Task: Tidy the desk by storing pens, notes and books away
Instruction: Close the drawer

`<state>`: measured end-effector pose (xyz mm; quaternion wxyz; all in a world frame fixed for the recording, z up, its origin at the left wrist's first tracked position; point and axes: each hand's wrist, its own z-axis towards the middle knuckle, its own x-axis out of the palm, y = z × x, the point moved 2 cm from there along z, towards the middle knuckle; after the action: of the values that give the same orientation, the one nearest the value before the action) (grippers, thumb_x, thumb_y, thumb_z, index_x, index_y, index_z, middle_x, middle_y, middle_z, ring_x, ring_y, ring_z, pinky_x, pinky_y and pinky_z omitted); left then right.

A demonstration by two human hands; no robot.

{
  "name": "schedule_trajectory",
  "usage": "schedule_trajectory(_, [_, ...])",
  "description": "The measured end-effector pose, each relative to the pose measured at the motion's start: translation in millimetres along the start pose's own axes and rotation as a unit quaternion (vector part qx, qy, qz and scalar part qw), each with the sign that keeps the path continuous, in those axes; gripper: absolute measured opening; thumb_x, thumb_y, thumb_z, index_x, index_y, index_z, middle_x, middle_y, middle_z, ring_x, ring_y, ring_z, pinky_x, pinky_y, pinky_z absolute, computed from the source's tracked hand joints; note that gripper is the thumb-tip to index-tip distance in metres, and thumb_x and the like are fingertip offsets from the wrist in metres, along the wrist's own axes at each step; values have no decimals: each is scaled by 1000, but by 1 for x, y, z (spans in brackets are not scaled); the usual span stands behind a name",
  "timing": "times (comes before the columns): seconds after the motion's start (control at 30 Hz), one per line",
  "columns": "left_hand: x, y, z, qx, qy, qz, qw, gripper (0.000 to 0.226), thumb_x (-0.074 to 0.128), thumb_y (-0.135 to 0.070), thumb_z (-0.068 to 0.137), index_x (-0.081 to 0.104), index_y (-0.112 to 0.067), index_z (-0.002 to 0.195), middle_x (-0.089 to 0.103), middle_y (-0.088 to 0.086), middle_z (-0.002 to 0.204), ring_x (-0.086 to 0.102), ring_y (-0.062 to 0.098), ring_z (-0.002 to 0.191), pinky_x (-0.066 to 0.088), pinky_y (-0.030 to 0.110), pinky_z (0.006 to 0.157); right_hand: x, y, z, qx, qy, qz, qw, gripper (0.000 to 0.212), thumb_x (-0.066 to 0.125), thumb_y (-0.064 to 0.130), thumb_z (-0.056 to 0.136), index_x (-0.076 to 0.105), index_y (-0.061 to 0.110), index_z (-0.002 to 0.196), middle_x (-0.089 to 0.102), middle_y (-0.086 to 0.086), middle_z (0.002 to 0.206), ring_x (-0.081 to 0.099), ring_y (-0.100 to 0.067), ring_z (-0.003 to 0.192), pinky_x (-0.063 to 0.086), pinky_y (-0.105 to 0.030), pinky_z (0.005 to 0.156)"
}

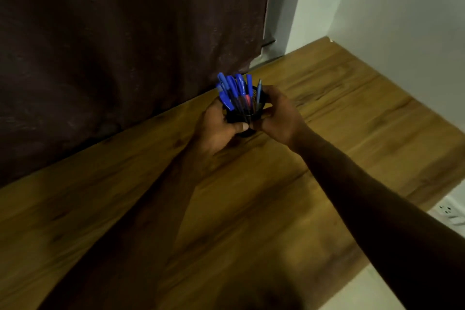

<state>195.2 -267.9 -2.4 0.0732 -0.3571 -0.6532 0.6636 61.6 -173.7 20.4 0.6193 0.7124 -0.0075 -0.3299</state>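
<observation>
A black mesh pen holder (259, 106) stands near the back edge of the wooden desk (251, 196), close to the curtain. Several blue-capped pens (232, 88) and one red pen stick up out of it. My left hand (216, 131) grips the holder from the left, thumb across its front. My right hand (279, 116) wraps round it from the right. Whether the holder's base touches the desk is hidden by my hands.
A dark brown curtain (113, 45) hangs along the back edge of the desk. A white wall (390, 7) bounds the right side. A white power strip (450, 214) lies on the floor past the desk's right edge.
</observation>
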Motion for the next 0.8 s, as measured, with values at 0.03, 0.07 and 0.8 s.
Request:
schedule_trajectory(0.03, [15, -6, 9, 2, 4, 2, 1000, 71, 86, -18, 63, 57, -19, 128, 69, -4, 116, 65, 15, 106, 52, 28, 89, -14, -9, 7, -3, 0, -3, 1000, 75, 83, 8, 71, 51, 15, 138, 62, 8, 121, 60, 7, 97, 56, -29, 93])
schedule_trajectory(0.07, [30, -12, 18, 4, 4, 9, 1000, 69, 86, -15, 65, 58, -18, 128, 69, -4, 117, 64, 14, 106, 51, 25, 87, -29, -18, 14, -3, -1, -5, 1000, 75, 83, 9, 72, 50, 14, 139, 62, 7, 124, 60, 5, 99, 55, -28, 94])
schedule_trajectory(0.8, [193, -102, 167, -7, 20, 15, 1000, 57, 77, 1, 74, 58, -11, 127, 66, 5, 122, 62, 15, 106, 48, 10, 71, -191, -120, 152, 12, -29, -14, 999, 76, 84, 11, 73, 49, 14, 141, 60, -1, 132, 58, -16, 118, 58, -41, 94])
